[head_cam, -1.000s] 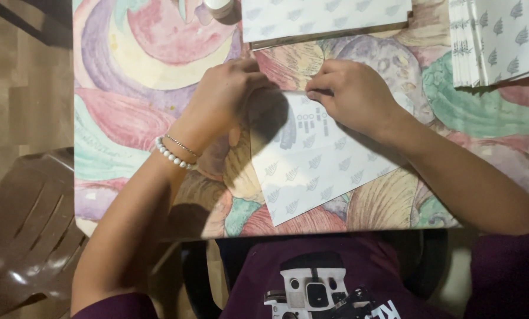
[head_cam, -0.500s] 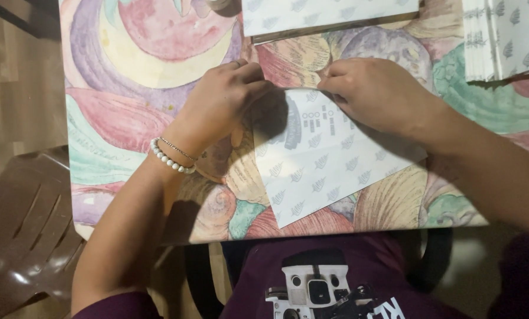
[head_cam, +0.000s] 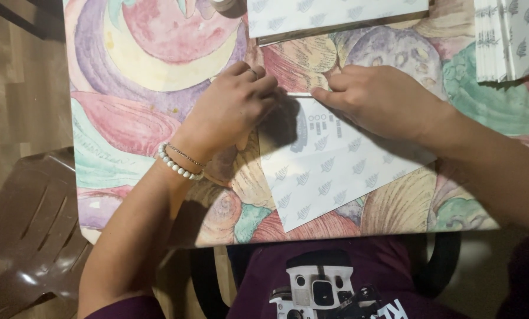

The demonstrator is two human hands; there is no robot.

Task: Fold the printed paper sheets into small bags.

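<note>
A white sheet of paper (head_cam: pixel 335 171) printed with small grey leaf shapes lies tilted on the colourful swirl-patterned table (head_cam: pixel 134 88). My left hand (head_cam: pixel 232 109), with a bead bracelet at the wrist and a ring, presses its fingertips on the sheet's upper left edge. My right hand (head_cam: pixel 382 100) lies flat on the upper right part, fingers pointing left along a folded top edge. The two sets of fingertips are a small gap apart at the fold.
A long white patterned sheet (head_cam: pixel 335 13) lies along the table's far edge. A stack of similar folded papers (head_cam: pixel 512 38) sits at the top right. A small round container (head_cam: pixel 226 6) is at the top. A brown plastic chair (head_cam: pixel 28 236) stands left.
Both hands have stayed on the sheet's top edge. The right hand has flattened more onto the paper and its fingers have slid left along the fold.
</note>
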